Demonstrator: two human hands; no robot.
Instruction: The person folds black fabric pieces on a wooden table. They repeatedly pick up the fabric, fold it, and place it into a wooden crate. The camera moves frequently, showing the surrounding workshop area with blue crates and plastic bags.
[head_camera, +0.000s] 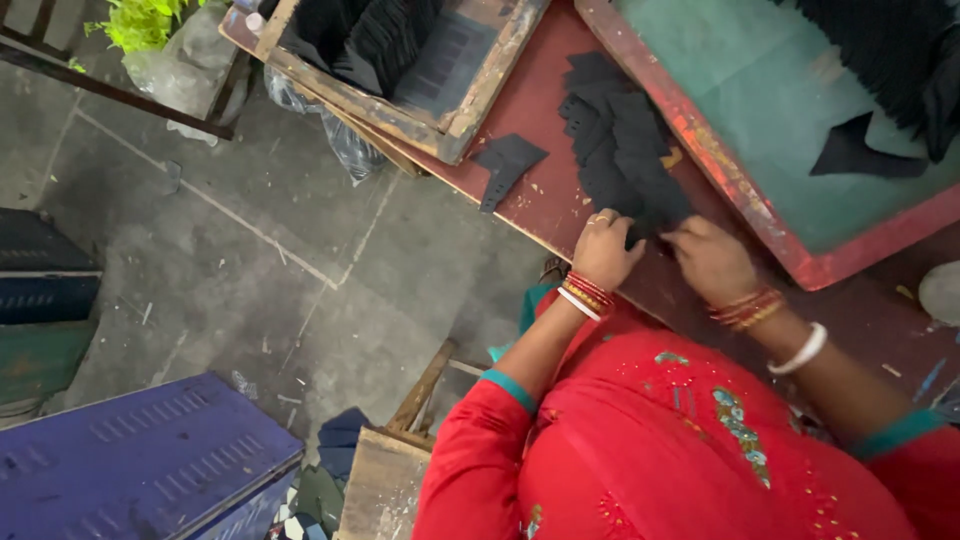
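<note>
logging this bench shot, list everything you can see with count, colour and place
flat black cut pieces: a spread pile, black, on the dark red worktable
single black cut piece: one, black, left of the pile
wooden tray: one, brown, upper left, holds black pieces
red-rimmed tray with green floor: one, upper right, black pieces inside
blue metal box: one, lower left on the floor
green leaves: one clump, top left
left hand: on the pile's near edge
right hand: on the pile's near edge

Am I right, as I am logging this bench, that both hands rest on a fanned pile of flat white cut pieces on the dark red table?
Not quite: the head view shows the fanned pile of flat cut pieces is black, not white. The left hand and right hand do rest on its near end, on the dark red table.
</note>
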